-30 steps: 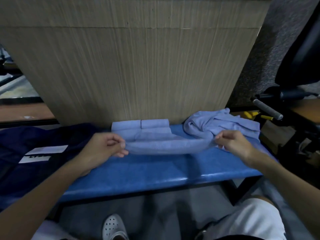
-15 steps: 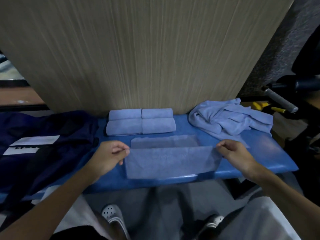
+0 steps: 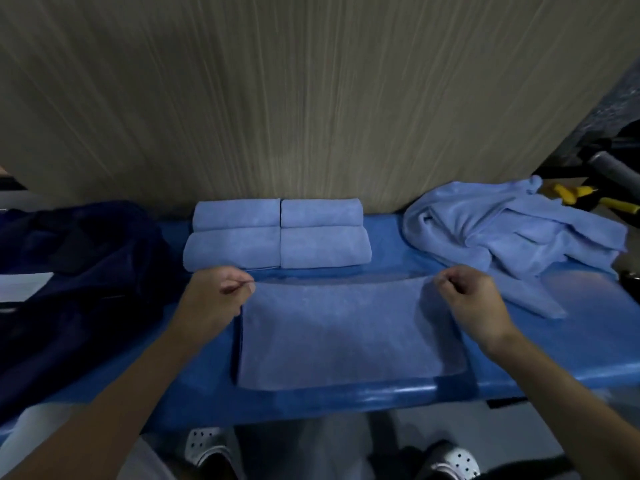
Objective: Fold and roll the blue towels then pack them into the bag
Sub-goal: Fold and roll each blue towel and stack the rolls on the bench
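Observation:
A light blue towel (image 3: 343,330) lies flat, folded, on the blue bench (image 3: 540,362) in front of me. My left hand (image 3: 214,296) pinches its far left corner. My right hand (image 3: 471,299) pinches its far right corner. Behind it, several rolled blue towels (image 3: 277,237) sit in two rows against the wooden panel. A heap of loose blue towels (image 3: 512,233) lies at the bench's right end. The dark navy bag (image 3: 79,271) lies slumped on the left end of the bench.
A tall wooden panel (image 3: 311,98) stands right behind the bench. Yellow-handled tools (image 3: 581,199) and a grey bar (image 3: 616,171) lie at the far right. My knees and white clogs (image 3: 204,448) are below the bench's front edge.
The towel, held stretched in the air a second ago, has been laid on the bench and folded over away from me. Both hands moved to its far edge. The camera tilted down.

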